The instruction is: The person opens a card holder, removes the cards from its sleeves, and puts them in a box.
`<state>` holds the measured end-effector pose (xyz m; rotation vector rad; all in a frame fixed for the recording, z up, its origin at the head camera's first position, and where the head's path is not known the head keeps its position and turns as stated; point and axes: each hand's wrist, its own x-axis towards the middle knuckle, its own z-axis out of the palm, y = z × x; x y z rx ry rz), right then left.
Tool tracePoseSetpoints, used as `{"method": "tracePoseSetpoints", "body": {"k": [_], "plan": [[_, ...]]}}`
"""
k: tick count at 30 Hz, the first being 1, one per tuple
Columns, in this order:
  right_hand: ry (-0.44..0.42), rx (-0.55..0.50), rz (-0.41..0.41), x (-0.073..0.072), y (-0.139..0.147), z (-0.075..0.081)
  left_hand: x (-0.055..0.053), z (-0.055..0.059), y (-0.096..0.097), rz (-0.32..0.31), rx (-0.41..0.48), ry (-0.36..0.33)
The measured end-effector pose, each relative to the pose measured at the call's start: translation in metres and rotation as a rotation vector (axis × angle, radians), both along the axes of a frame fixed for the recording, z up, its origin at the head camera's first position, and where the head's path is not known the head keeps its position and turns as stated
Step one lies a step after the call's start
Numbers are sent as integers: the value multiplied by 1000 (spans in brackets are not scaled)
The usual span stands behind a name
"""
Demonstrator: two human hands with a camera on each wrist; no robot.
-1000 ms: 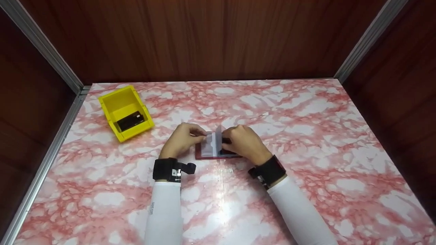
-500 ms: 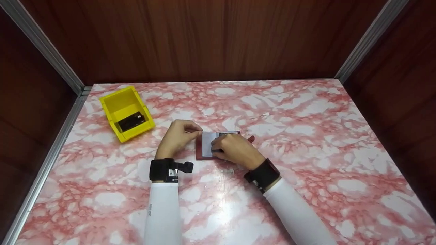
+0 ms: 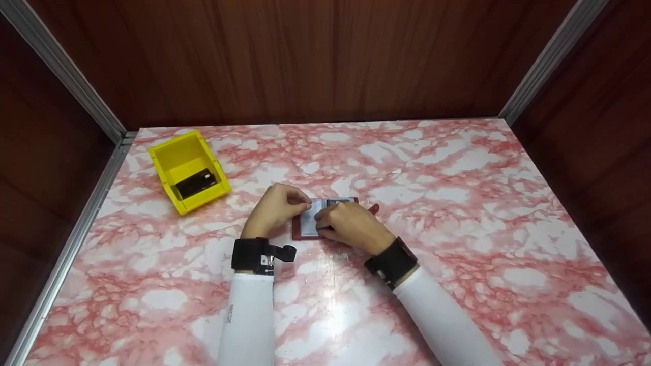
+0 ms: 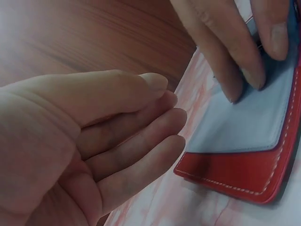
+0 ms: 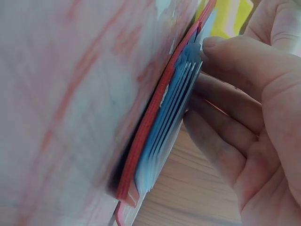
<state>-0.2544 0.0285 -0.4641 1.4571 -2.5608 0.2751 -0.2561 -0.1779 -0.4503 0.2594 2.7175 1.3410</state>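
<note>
A red card holder [image 3: 296, 231] with white stitching lies open on the table, its clear plastic sleeves [image 4: 235, 125] spread over the left cover. My right hand [image 3: 351, 226] rests on it, fingertips pressing the top sleeve near the middle. In the right wrist view, several stacked sleeves [image 5: 171, 113] show edge-on beside that thumb. My left hand [image 3: 274, 208] hovers at the left upper edge, thumb close to the index fingertip; nothing shows between its fingers in the left wrist view. A dark insert [image 3: 335, 202] shows on the right half, partly hidden by my right hand.
A yellow bin [image 3: 178, 161] stands at the back left with a black object [image 3: 196, 184] inside. The red and white marbled table [image 3: 437, 168] is bounded by dark wood panels [image 3: 315, 61]. A red tab [image 3: 374, 209] sticks out right of the card holder.
A raised sleeve has been turned over to the left and now lies flat. My right hand moved left onto it. My left hand drew back left, then returned to the edge.
</note>
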Motion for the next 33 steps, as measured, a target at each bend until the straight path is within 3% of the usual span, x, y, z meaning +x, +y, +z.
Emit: {"method": "tracePoseSetpoints", "body": {"k": [6, 12, 21, 28, 33], "plan": [[-15, 9, -11, 1, 0, 0, 1, -2, 8, -37, -24, 22], [-112, -62, 11, -8, 12, 9, 2, -4, 11, -41, -47, 21], [-166, -87, -116, -28, 53, 26, 0, -4, 17, -54, -61, 17], [-206, -81, -120, -33, 61, 21, 0, -4, 24, -98, -75, 34], [-218, -82, -103, -32, 60, 17, 1, -4, 29, -89, -82, 10]]}}
